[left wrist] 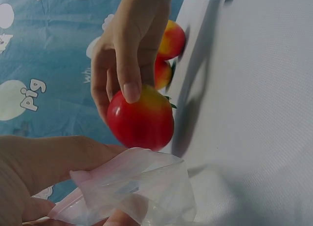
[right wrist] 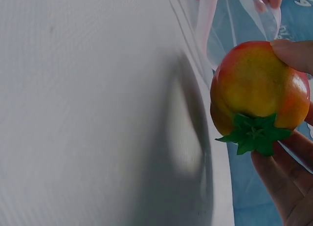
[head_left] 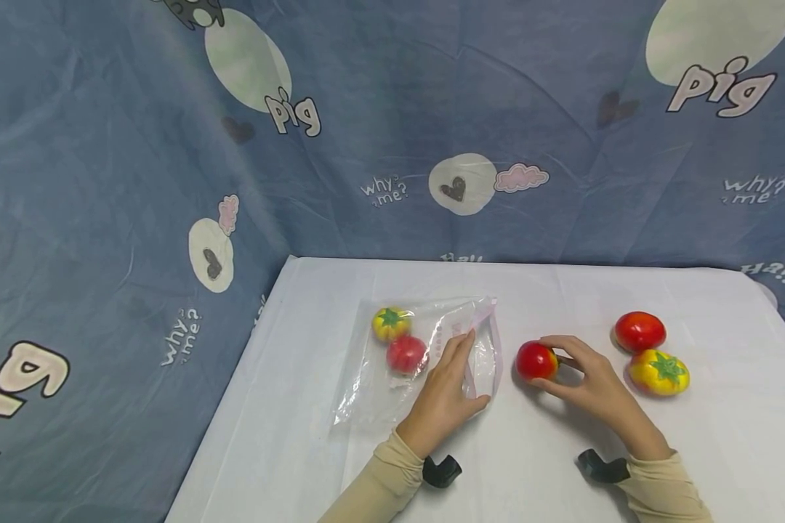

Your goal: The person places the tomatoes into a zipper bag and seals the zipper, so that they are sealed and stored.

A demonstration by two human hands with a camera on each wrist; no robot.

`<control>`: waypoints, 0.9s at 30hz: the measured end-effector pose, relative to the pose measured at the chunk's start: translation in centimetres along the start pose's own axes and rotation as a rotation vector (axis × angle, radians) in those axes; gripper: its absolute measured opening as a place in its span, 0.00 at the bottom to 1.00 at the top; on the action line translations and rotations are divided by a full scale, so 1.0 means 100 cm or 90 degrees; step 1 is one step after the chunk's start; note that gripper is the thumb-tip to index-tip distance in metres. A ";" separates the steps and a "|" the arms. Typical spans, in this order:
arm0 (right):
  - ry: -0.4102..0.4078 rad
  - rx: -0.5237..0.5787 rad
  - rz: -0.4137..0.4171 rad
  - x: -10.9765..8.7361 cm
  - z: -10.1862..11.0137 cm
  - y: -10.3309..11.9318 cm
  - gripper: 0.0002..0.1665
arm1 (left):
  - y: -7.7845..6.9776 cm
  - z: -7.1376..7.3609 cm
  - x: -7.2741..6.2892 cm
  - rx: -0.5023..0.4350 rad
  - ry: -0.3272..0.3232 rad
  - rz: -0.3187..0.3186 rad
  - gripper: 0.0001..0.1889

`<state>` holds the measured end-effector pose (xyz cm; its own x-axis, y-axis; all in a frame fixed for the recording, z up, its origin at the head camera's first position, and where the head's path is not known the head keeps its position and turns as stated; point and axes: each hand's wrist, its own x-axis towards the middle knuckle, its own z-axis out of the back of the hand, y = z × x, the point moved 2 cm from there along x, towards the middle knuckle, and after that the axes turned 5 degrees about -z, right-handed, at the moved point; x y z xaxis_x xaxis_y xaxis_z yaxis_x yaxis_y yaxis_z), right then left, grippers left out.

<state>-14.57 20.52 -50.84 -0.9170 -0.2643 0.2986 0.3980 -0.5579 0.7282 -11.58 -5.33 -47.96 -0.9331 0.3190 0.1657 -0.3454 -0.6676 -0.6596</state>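
My right hand [head_left: 592, 385] pinches a red-and-yellow tomato [head_left: 535, 361] between thumb and fingers, just right of the bag's mouth. Its green star-shaped leaf top shows in the right wrist view, where the tomato [right wrist: 259, 89] appears raised off the cloth. My left hand [head_left: 440, 403] grips the clear plastic zip bag [head_left: 360, 392] at its pink-edged mouth, thumb and fingers apart; the lifted film [left wrist: 146, 182] shows in the left wrist view. Inside the bag lie a yellow tomato [head_left: 390, 324] with a green top and a red one [head_left: 406, 354].
Right of my right hand, a red tomato [head_left: 639, 332] and a yellow one [head_left: 659, 373] with a green top lie side by side on the white-covered table [head_left: 530, 487]. A blue printed curtain [head_left: 379, 87] hangs behind and to the left. Dark wrist mounts [head_left: 441, 472] stick out from both sleeves.
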 end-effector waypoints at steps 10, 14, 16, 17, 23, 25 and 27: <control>-0.002 0.023 0.001 0.002 -0.002 0.004 0.41 | -0.002 0.000 0.001 -0.008 0.005 0.000 0.55; 0.004 0.042 0.019 0.005 -0.004 0.007 0.40 | -0.001 0.000 0.001 -0.006 0.007 0.001 0.55; 0.008 0.049 0.026 0.006 -0.005 0.008 0.40 | -0.001 0.000 0.001 -0.006 0.007 0.001 0.55; 0.008 0.051 0.030 0.006 -0.005 0.009 0.40 | -0.001 -0.001 0.001 -0.004 0.007 0.001 0.55; 0.014 0.056 0.029 0.008 -0.008 0.009 0.40 | 0.000 -0.002 0.001 -0.001 0.005 -0.003 0.55; 0.017 0.057 0.026 0.009 -0.009 0.009 0.40 | 0.000 -0.002 0.001 0.001 0.004 -0.005 0.55; 0.023 0.056 0.024 0.010 -0.011 0.010 0.40 | 0.001 -0.002 0.001 -0.001 0.005 -0.005 0.55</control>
<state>-15.06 18.81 -50.51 -0.8996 -0.3128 0.3049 0.4263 -0.4767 0.7688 -11.68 -5.18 -48.16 -0.9299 0.3287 0.1651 -0.3518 -0.6637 -0.6600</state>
